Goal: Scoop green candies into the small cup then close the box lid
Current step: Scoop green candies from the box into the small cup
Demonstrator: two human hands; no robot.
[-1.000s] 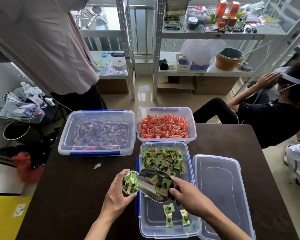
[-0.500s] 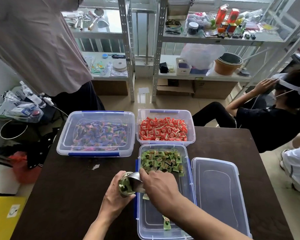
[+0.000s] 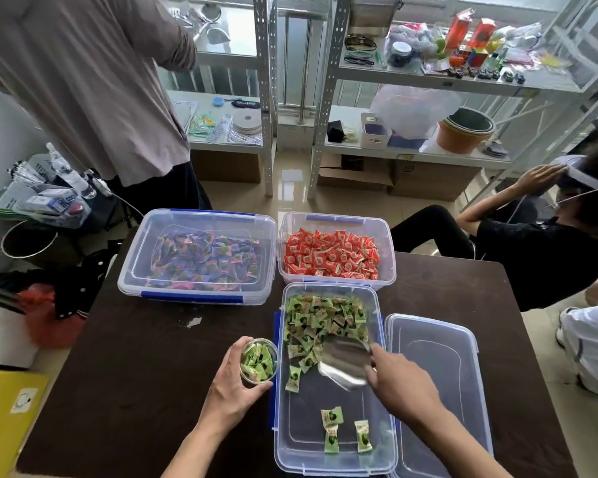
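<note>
Fingers of the left hand (image 3: pixel 233 388) are curled around the small cup (image 3: pixel 259 361), holding it upright on the worktop (image 3: pixel 135 374) just left of the open box (image 3: pixel 332 453). Fingers of the right hand (image 3: pixel 399 384) are closed on the near end of a metal scoop (image 3: pixel 344 363), whose bowl hangs over the middle of the box and looks empty.

The cup is heaped with green candies (image 3: pixel 258 363) to about its rim, so the filling looks nearly or fully done. More green candies (image 3: pixel 325 317) are piled at the far end of the box, with three strays (image 3: pixel 332 416) at the near end.

The sweets are light, individually wrapped and probably slick, so they should slide off the smooth scoop easily and may spill from an overfull cup. The cup appears thin and clear; I would grip it low around the wall, gently, to avoid squeezing it out of shape.

The lid (image 3: pixel 439 384) lies flat on the worktop, touching the right side of the box. It looks like light, slightly flexible plastic. My guess is that it is best taken by its long edges with both hands, set squarely on the rim and pressed down before the blue side clips (image 3: pixel 276 339) are snapped.
</note>
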